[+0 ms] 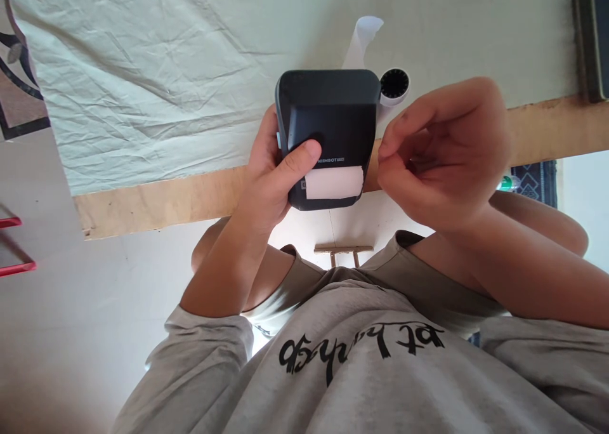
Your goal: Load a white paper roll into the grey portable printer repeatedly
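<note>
My left hand (276, 174) is closed around a black label printer (330, 132) with "NIIMBOT" lettering, its thumb lying across the front. A blank white label (334, 183) covers the lower part of the printer's face. To the right of the printer, my right hand (442, 155) has its thumb and forefinger pressed together close to the printer's edge. Whether anything is pinched there cannot be made out. Just behind, a white label roll (396, 91) with a black core rests on the table, and a curled white strip (364, 40) shows beyond the printer.
A pale green cloth (166, 72) with creases covers the table, whose wooden edge (157, 205) runs in front of me. A dark-framed object (590, 40) stands at the far right. Red bars (16, 269) show at the left, and a small wooden stool (342, 250) below.
</note>
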A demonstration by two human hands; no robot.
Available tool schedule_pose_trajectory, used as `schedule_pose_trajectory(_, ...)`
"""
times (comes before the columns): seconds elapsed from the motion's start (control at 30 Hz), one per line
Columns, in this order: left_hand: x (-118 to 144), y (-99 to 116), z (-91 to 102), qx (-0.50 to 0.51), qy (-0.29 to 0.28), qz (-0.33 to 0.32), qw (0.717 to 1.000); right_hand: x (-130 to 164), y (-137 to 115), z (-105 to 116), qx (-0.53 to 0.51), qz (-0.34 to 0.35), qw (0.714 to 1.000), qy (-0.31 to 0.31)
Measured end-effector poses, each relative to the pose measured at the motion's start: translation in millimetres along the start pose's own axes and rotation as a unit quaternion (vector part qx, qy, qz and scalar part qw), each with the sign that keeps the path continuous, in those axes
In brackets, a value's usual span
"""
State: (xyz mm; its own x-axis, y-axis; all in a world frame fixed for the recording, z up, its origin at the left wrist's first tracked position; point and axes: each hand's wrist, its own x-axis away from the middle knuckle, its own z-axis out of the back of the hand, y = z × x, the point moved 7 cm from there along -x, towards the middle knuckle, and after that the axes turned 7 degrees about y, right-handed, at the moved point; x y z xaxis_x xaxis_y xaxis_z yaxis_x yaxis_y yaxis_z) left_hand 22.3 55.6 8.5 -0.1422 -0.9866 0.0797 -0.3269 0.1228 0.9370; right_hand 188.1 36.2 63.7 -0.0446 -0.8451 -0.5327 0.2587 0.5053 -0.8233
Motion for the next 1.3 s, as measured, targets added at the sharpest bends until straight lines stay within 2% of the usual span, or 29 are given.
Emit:
schedule_pose_trajectory(0.37, 0.1, -0.3, 1.4, 0.026, -0.008, -0.013, 1.000, -1.0, 0.3, -1.5, -0.087, 0.022, 0.996, 0.011)
schedule_pose_trajectory(0.6, -1.5, -2.4, 5.5, -0.004, 0.009, -0.037, 0.999, 0.1, -0.6, -3.5, -0.051, 0.006, 0.999, -0.019)
schedule_pose_trajectory(0.73, -3.5, -3.0, 6.1, -0.007, 0.002, -0.048, 0.999, 0.3, 0.5, -2.2, -0.030, -0.020, 0.999, -0.001)
schedule_pose_trajectory(0.9, -3.9, -1.3, 7.1, -0.014, 0.004, -0.043, 0.999, -1.2, 0.7, -1.5, -0.041, -0.018, 0.999, 0.003)
schedule_pose_trajectory(1.1, -3.6, -0.5, 6.5, -0.014, -0.001, -0.033, 0.999, 1.4, 9.3, -12.9, -0.033, -0.051, 0.995, -0.084)
schedule_pose_trajectory(1.3, -6.1, -6.2, 9.9, 0.005, -0.005, -0.022, 1.000, 1.4, 10.6, -14.7, -0.032, -0.055, 0.994, -0.094)
